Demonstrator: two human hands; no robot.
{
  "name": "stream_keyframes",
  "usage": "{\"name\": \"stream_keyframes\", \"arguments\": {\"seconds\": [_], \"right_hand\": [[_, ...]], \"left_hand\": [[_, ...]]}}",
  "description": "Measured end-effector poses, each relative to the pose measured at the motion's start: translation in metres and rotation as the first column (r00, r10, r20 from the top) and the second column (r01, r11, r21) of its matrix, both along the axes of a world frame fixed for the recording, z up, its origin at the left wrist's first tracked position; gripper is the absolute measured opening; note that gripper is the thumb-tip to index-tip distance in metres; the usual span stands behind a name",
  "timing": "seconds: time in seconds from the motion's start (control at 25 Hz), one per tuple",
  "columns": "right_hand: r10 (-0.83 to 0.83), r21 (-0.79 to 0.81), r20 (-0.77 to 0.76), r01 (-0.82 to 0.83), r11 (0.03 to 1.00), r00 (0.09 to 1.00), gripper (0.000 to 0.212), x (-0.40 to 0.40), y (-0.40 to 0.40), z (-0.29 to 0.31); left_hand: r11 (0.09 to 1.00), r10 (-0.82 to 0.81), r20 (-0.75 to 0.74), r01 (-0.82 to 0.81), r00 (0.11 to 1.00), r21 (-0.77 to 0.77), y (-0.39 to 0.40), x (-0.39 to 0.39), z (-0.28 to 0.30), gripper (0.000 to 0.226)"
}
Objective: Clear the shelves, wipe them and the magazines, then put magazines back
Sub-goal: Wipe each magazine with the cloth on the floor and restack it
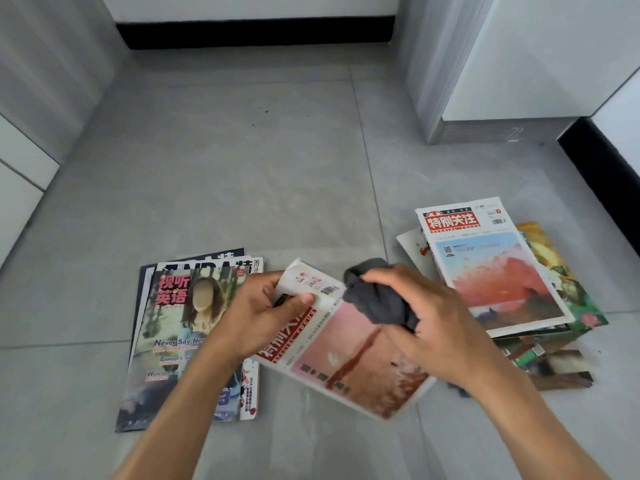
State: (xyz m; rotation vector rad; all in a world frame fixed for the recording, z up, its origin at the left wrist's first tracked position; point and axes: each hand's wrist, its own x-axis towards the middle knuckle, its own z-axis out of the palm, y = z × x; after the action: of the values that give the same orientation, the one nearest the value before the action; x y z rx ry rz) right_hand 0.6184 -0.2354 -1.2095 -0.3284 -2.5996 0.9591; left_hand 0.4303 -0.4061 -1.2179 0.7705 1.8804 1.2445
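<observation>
Magazine with pink cover is held tilted above the grey floor, between two piles. Left hand pinches its upper corner, thumb on top. Right hand clutches a bunched dark cloth, pressing it on the cover. Left pile and right pile lie on the floor.

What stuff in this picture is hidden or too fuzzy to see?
Head view only:
- Held magazine: cover blurred; gray cloth and right hand cover part.
- Left pile: left hand hides part; lower covers buried.
- Right pile: lower magazines buried.
- Shelves: out of frame.
</observation>
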Motion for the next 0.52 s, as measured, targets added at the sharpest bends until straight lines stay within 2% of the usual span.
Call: {"name": "stream_keyframes", "arguments": {"seconds": [0.12,0.24,0.36,0.44,0.52], "right_hand": [[0.01,-0.002,0.0,-0.01,1.0,1.0,0.053,-0.003,0.002,0.002],[-0.073,-0.042,0.05,0.075,0.996,0.996,0.062,0.028,0.015,-0.014],[-0.146,-0.137,0.076,0.155,0.978,0.986,0.056,0.037,0.012,-0.025],[-0.267,-0.338,0.138,0.299,0.892,0.954,0.049,0.027,0.009,-0.025],[-0.442,-0.562,0.201,0.472,0.679,0.874,0.043,0.013,0.009,-0.026]], "left_hand": [[0.995,0.099,0.031,-0.1,0.995,0.016,-0.001,-0.005,0.003,0.013],[0.974,0.224,0.076,-0.224,0.972,-0.013,-0.013,-0.031,0.008,0.022],[0.97,0.237,0.153,-0.225,0.959,-0.09,-0.018,-0.04,0.006,0.022],[0.954,0.277,0.067,-0.266,0.959,-0.14,-0.008,-0.034,-0.006,0.015],[0.929,0.312,-0.213,-0.344,0.926,-0.137,0.001,-0.026,-0.017,0.028]]}}
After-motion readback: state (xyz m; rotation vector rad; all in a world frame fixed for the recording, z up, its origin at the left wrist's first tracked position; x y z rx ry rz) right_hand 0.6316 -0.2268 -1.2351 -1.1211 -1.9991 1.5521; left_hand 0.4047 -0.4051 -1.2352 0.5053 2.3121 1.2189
